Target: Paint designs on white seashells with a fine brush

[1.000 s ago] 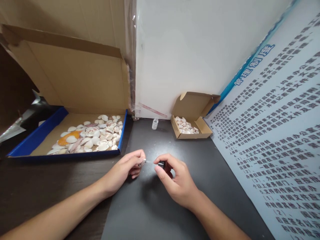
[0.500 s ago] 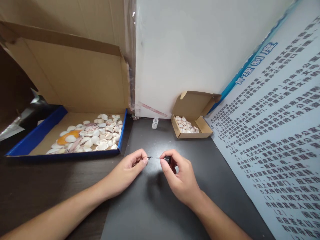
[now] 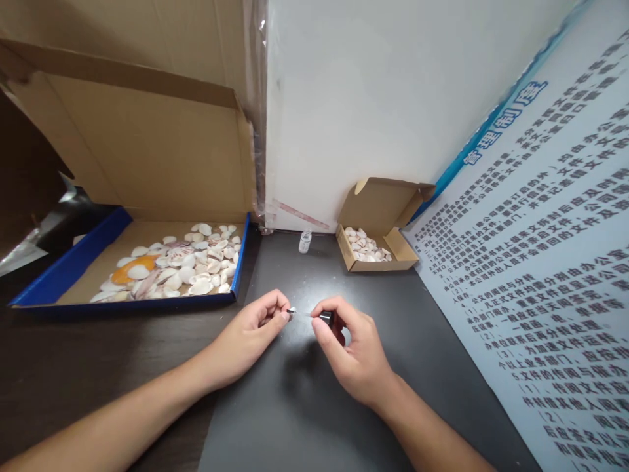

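Note:
My right hand (image 3: 354,347) pinches the black cap of a small brush (image 3: 325,318). The brush's thin clear stem points left, and its dark tip meets the fingertips of my left hand (image 3: 258,331). Those fingers are closed on a tiny whitish piece (image 3: 293,309) that looks like a small shell, mostly hidden by them. Beyond both hands, a small clear glass bottle (image 3: 304,242) with a white label stands upright and without a cap.
To the left, a blue-edged cardboard box (image 3: 73,269) lies open with many shells (image 3: 201,262) inside. A smaller brown box (image 3: 400,252), also holding shells (image 3: 366,248), stands at the back right. A white wall (image 3: 373,98) rises behind; a printed poster (image 3: 531,262) borders the right.
My right hand has turned the brush slightly, so more of the black cap and the stem show. The brush tip has shifted a little left, against my left fingertips.

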`<state>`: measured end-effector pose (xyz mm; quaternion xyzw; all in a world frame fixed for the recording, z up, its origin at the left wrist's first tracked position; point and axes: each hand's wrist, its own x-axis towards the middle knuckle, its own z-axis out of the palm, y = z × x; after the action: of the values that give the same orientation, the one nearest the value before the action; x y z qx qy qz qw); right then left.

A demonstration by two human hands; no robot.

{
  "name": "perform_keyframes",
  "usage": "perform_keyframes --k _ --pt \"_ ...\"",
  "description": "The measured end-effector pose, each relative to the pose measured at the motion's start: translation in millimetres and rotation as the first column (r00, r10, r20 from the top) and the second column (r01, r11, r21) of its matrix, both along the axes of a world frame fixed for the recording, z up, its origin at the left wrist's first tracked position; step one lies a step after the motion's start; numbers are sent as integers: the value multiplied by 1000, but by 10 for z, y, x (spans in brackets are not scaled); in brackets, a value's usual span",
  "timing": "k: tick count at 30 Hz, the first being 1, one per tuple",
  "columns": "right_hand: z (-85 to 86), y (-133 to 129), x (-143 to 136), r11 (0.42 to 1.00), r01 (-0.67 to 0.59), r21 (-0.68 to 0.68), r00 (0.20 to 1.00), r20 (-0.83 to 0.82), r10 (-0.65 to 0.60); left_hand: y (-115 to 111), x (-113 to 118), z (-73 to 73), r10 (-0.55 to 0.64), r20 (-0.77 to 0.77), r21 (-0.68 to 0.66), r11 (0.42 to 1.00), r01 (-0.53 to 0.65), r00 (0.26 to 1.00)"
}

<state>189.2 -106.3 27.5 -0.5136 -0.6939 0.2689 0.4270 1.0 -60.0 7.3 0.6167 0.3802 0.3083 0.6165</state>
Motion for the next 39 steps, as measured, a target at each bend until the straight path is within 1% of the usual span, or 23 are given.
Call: perform_keyframes --k 3,5,6,8,11,16,22,24,27,30,34,36,39 --pt "-9 6 0 998 55 -21 998 31 -54 2 1 10 -3 -18 4 1000 3 1000" --pt "-9 8 3 996 92 -15 996 23 -92 2 -2 17 -13 -31 3 1000 13 999" --pt "-7 6 5 996 89 -7 996 11 -89 2 -4 18 -19 -34 4 1000 19 999" --pt "-1 0 8 999 46 7 999 -14 -46 2 -9 15 -29 -33 6 1000 29 999" --pt "-4 -2 5 1000 0 -7 1000 -6 0 -1 -12 6 -32 -24 8 999 32 999" --pt "-20 14 9 997 71 -41 997 22 -70 -2 -10 24 -12 -27 7 1000 12 1000" --pt "12 -16 10 999 -36 -10 999 -34 36 13 -10 7 -3 -8 -43 999 2 1000" --pt "9 -14 2 1000 -27 -10 999 -16 27 17 -17 -17 -5 1 -63 998 5 1000" --pt "-5 3 -5 1000 26 -6 1000 10 -26 17 -32 -43 -15 10 -78 997 15 1000" --pt "-6 7 0 998 59 2 998 -5 -59 13 -39 -46 -19 12 -75 997 19 1000" --pt "7 -13 8 999 17 32 998 -59 -15 8 -28 -37 -10 27 -94 995 13 1000" --pt "5 -14 5 1000 -2 26 999 -42 3 8 -23 -37 -9 43 -107 994 13 999" --pt "-7 -1 -1 999 40 1 999 9 -40 10 -27 -44 -9 58 -113 993 15 998"
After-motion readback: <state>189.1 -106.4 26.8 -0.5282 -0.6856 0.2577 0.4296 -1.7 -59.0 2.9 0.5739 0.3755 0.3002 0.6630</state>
